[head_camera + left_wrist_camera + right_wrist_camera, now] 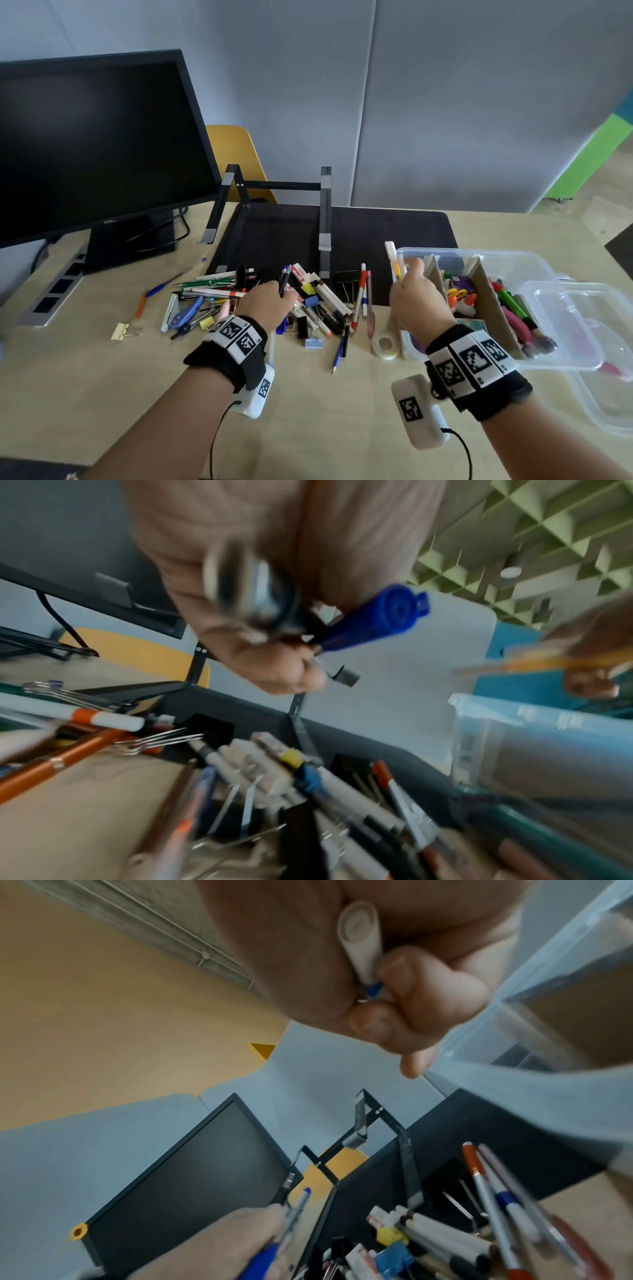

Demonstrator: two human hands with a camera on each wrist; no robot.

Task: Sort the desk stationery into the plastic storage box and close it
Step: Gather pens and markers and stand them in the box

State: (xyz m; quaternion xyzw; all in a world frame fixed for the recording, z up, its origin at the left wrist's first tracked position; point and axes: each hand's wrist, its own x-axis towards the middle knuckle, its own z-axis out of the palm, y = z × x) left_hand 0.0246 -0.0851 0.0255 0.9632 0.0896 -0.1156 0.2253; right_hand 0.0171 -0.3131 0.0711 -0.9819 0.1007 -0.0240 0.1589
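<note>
The counter (pixel 102 394) looks like pale matt wood laminate; the mat (pixel 394 233) on it is dark and matt, cloth-like; the box (pixel 534 270) and lid (pixel 596 404) are clear, glossy plastic; the dividers (pixel 493 308) inside look like plain brown cardboard; the stand (pixel 325 219) is matt black and grey metal; the binder clips (pixel 313 342) have shiny wire handles; the tape roll (pixel 385 344) is clear and glossy.

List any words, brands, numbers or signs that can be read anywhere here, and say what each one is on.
"DELL": on the lower bezel of the black monitor, seen at an angle.
Red print on a white marker in the pile: too blurred to read.
Black-and-white square code patterns on the wristbands and the wrist cameras: signs only, no letters.
Nothing is legible in either wrist view.
</note>
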